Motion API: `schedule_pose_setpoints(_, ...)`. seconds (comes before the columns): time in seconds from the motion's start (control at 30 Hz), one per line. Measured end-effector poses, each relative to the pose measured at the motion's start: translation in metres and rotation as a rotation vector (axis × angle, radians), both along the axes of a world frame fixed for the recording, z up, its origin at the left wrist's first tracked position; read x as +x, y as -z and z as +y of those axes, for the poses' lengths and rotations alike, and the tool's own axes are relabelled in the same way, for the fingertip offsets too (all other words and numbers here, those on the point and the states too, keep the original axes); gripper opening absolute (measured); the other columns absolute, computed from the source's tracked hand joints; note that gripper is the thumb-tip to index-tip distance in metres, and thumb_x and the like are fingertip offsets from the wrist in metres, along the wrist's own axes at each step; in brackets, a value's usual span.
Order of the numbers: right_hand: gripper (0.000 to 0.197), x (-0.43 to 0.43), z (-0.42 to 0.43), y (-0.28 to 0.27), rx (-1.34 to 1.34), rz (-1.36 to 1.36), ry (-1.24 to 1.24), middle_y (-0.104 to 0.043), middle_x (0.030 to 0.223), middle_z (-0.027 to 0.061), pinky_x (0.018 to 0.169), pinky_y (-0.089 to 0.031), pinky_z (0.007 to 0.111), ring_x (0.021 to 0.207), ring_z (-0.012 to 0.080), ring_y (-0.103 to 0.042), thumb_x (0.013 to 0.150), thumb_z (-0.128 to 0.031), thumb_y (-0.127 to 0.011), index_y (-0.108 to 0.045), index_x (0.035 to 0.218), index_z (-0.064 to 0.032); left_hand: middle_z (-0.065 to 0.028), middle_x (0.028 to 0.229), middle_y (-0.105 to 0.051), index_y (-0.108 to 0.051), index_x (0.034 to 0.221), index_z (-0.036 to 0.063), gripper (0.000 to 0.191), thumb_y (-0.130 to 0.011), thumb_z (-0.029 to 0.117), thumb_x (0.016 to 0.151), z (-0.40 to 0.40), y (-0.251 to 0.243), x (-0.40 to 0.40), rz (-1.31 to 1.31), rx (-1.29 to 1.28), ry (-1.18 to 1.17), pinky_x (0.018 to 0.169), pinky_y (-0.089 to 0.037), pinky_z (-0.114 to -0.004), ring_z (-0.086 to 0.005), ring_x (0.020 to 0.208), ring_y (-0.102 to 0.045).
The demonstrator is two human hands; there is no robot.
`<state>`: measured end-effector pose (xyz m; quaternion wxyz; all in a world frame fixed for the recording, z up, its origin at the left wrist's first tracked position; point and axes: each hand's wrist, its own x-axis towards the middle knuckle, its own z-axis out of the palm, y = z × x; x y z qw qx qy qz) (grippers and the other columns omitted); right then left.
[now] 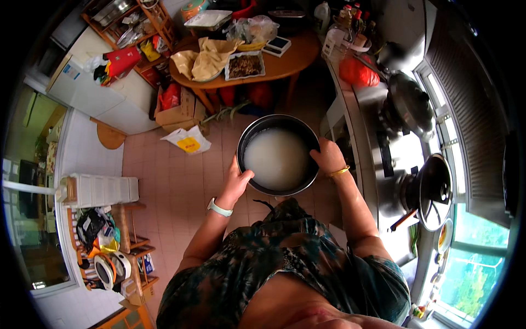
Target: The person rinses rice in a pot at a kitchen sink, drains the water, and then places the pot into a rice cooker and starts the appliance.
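Between my hands is a round, dark-walled pot (313, 176) with a pale metal rim, held up over the tiled floor. Cloudy whitish liquid (279, 158) fills its lower part; whatever lies beneath the surface cannot be made out. My left hand (237, 181) grips the pot's lower left side, its thumb over the rim. On the upper right side, my right hand (328, 155) has hold of the pot, thumb at the rim. A pale watch is on my left wrist and a gold-coloured bracelet on my right.
A wooden table (302, 61) ahead bears a tray of dark brown food (245, 66) and a kitchen scale (277, 46). The stove at right carries a lidded pan (409, 105) and a wok (435, 193). On the floor sit a cardboard box (181, 109) and a plastic bag (188, 140).
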<state>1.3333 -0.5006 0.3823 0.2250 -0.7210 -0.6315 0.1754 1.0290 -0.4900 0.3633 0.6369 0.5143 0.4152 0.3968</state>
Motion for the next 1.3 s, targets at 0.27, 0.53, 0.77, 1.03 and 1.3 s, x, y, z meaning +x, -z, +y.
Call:
schedule_pose_setpoints(0.27, 0.028, 0.052, 0.201, -0.015, 0.025, 0.007, -0.056, -0.064, 0.084, 0.0282, 0.076, -0.051, 0.052, 0.084, 0.0456, -0.062, 0.073, -0.022, -0.066, -0.062, 0.087, 0.0023, -0.0056, 0.117, -0.055, -0.034, 0.145, 0.0035, 0.069, -0.05, -0.004, 0.078, 0.176, -0.008, 0.055, 0.04, 0.049, -0.074, 0.08, -0.046, -0.028, -0.0134, 0.091, -0.052)
schedule_pose_setpoints(0.53, 0.028, 0.113, 0.397, -0.036, 0.091, 0.101, 0.006, -0.064, 0.087, 0.027, 0.078, -0.05, 0.049, 0.088, 0.0447, -0.062, 0.075, -0.021, -0.067, -0.064, 0.092, 0.0011, -0.0037, 0.112, -0.055, -0.039, 0.142, 0.0026, 0.065, -0.05, -0.002, 0.079, 0.389, -0.042, 0.115, 0.036, 0.026, -0.019, 0.08, -0.046, -0.028, -0.0126, 0.087, -0.05)
schedule_pose_setpoints(0.77, 0.032, 0.146, 0.563, -0.084, 0.159, 0.107, 0.124, -0.066, 0.09, 0.0269, 0.077, -0.05, 0.047, 0.089, 0.043, -0.063, 0.083, -0.026, -0.065, -0.067, 0.097, 0.0021, -0.0028, 0.108, -0.057, -0.052, 0.125, -0.0007, 0.044, -0.051, 0.002, 0.081, 0.583, -0.06, 0.159, -0.063, 0.11, -0.013, 0.086, -0.041, -0.027, -0.0125, 0.093, -0.049)
schedule_pose_setpoints(1.03, 0.033, 0.211, 0.761, -0.089, 0.257, 0.186, 0.196, -0.067, 0.086, 0.0243, 0.079, -0.051, 0.042, 0.086, 0.0392, -0.066, 0.081, -0.026, -0.064, -0.07, 0.1, 0.0002, -0.0021, 0.108, -0.059, -0.057, 0.121, 0.0002, 0.039, -0.052, 0.005, 0.083, 0.775, -0.078, 0.227, -0.1, 0.188, -0.066, 0.087, -0.041, -0.027, -0.013, 0.094, -0.05)
schedule_pose_setpoints(1.3, 0.032, 0.271, 0.925, -0.038, 0.36, 0.231, 0.261, -0.069, 0.094, 0.0204, 0.081, -0.052, 0.042, 0.091, 0.0375, -0.066, 0.08, -0.029, -0.064, -0.072, 0.103, -0.0075, -0.0014, 0.107, -0.06, -0.057, 0.121, 0.0007, 0.04, -0.053, 0.003, 0.082, 0.919, -0.035, 0.292, -0.043, 0.28, -0.14, 0.088, -0.042, -0.027, -0.0119, 0.095, -0.052)
